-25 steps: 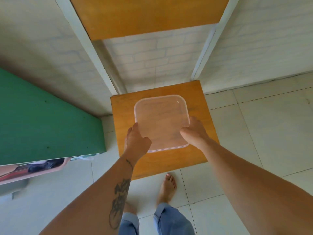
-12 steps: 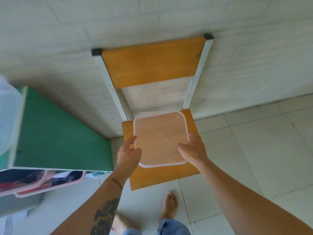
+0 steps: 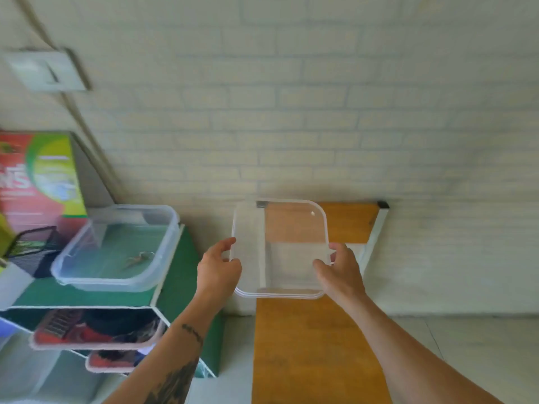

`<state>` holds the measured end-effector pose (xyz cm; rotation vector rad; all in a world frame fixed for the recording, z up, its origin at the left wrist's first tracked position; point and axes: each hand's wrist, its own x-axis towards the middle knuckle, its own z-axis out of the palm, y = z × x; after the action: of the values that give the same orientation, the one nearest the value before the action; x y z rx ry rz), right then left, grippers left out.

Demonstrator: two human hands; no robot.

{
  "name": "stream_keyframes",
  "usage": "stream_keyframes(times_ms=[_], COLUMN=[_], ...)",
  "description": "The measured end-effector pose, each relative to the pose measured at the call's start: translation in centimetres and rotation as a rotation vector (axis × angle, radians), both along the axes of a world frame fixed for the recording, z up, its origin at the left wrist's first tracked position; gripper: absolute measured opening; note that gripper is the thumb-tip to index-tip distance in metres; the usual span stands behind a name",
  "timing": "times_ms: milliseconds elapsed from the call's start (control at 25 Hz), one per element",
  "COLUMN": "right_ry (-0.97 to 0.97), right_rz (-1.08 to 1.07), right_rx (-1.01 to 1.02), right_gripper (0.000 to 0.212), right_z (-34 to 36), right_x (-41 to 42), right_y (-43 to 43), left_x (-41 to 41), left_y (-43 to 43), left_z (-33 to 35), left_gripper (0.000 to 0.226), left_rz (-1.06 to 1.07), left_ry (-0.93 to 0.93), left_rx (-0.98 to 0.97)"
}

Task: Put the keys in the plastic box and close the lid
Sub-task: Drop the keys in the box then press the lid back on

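Observation:
I hold a clear square plastic lid (image 3: pixel 291 225) in the air above the wooden chair (image 3: pixel 309 348). My left hand (image 3: pixel 217 266) grips its left edge and my right hand (image 3: pixel 339 271) grips its right edge. To the left, the open clear plastic box (image 3: pixel 87 269) stands on the green shelf top (image 3: pixel 75 295). A bunch of keys (image 3: pixel 137 259) lies inside the box on its bottom. The lid is about a hand's width to the right of the box and apart from it.
A black mesh holder (image 3: pixel 32 249) and a red and green carton (image 3: pixel 38 176) stand behind the box on the shelf. Lower shelf compartments hold pinkish trays (image 3: pixel 93 333). A brick wall (image 3: pixel 291 112) rises behind everything. Tiled floor (image 3: pixel 481 345) lies right of the chair.
Both hands have lifted the lid off the chair seat and carried it up. The view has swung left and up, so the shelf top with the box and keys now shows.

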<state>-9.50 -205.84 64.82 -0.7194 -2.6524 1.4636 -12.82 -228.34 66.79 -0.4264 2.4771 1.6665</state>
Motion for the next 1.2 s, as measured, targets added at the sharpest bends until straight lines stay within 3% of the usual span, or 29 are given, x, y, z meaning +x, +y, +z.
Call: stream_keyframes(times_ms=[360, 520, 600, 800, 1040, 1200], right_ry=[0.182, 0.152, 0.108, 0.032, -0.078, -0.149], right_rz=[0.097, 0.130, 0.140, 0.105, 0.134, 0.142], right_rx=[0.033, 0.010, 0.006, 0.022, 0.134, 0.154], right_gripper=[0.024, 0.054, 0.060, 0.032, 0.030, 0.034], right_z=[7.4, 7.7, 7.5, 6.6, 6.0, 5.6], right_x=[-6.1, -7.8, -8.1, -9.0, -10.1, -10.1], right_y=[-12.5, -20.7, -24.4, -31.2, -35.0, -36.1], left_x=[-3.6, -5.9, -7.0, -8.7, -9.3, -9.0], left_y=[-14.2, -23.6, -27.2, -33.2, -36.2, -36.4], left_z=[7.1, 7.2, 7.0, 5.7, 3.3, 2.7], left_gripper=[0.057, 0.054, 0.053, 0.056, 0.050, 0.056], left_rz=[0.077, 0.037, 0.018, -0.046, -0.079, -0.162], left_ry=[0.162, 0.187, 0.180, 0.132, 0.116, 0.135], left_rx=[-0.009, -0.071, -0.080, -0.149, -0.247, -0.410])
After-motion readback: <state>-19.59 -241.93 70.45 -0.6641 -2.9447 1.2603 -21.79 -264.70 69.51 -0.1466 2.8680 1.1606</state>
